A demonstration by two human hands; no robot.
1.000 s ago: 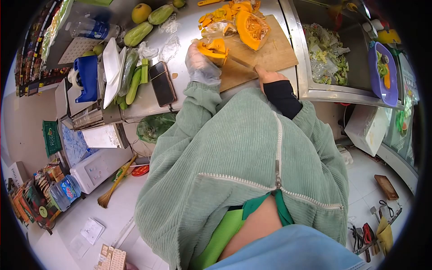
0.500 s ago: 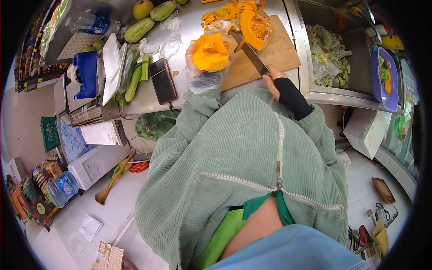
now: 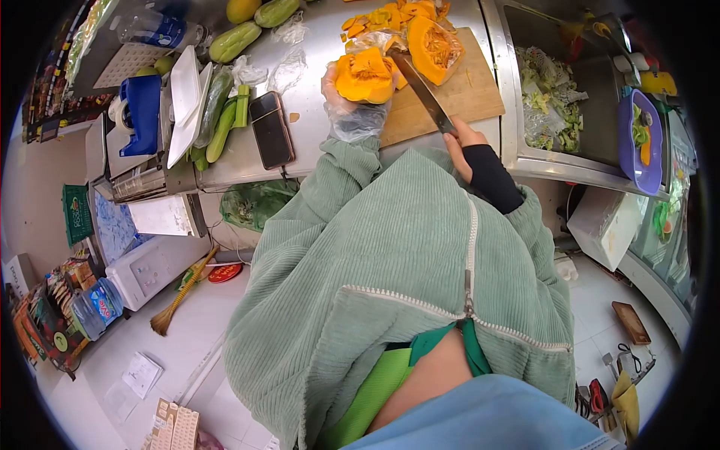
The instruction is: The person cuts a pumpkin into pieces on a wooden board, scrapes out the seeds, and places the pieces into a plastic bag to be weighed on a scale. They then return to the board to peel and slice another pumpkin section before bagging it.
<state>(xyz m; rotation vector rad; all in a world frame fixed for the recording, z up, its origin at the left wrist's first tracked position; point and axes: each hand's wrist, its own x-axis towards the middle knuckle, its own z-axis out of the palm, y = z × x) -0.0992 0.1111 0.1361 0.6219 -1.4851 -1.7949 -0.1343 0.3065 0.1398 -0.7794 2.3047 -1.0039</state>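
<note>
My left hand (image 3: pixel 346 114), in a clear plastic glove, is wrapped round a peeled pumpkin piece (image 3: pixel 365 77) whose stringy, seedy hollow shows. It holds the piece at the left edge of the wooden cutting board (image 3: pixel 469 105). My right hand (image 3: pixel 465 141), bare past a black sleeve, grips a kitchen knife (image 3: pixel 426 96) by its handle. The blade slants up and left over the board, its tip just right of the held piece. Behind the blade lies a larger pumpkin chunk (image 3: pixel 433 51), cut face up. Orange peelings and scraps (image 3: pixel 375 21) are heaped at the far edge.
Left on the steel counter are a phone (image 3: pixel 271 129), green gourds (image 3: pixel 235 46), crumpled plastic (image 3: pixel 286 69), white foam trays (image 3: pixel 187 101) and a blue tape dispenser (image 3: pixel 142 112). At right, a sink (image 3: pixel 600 142) contains leafy scraps (image 3: pixel 551 101), with a purple basket (image 3: pixel 651 169) beside it.
The pumpkin piece has turned in my left hand, so its seedy hollow now shows, and it sits slightly further right. The dangling sliver at the blade is no longer seen there. My right hand still grips the knife.
</note>
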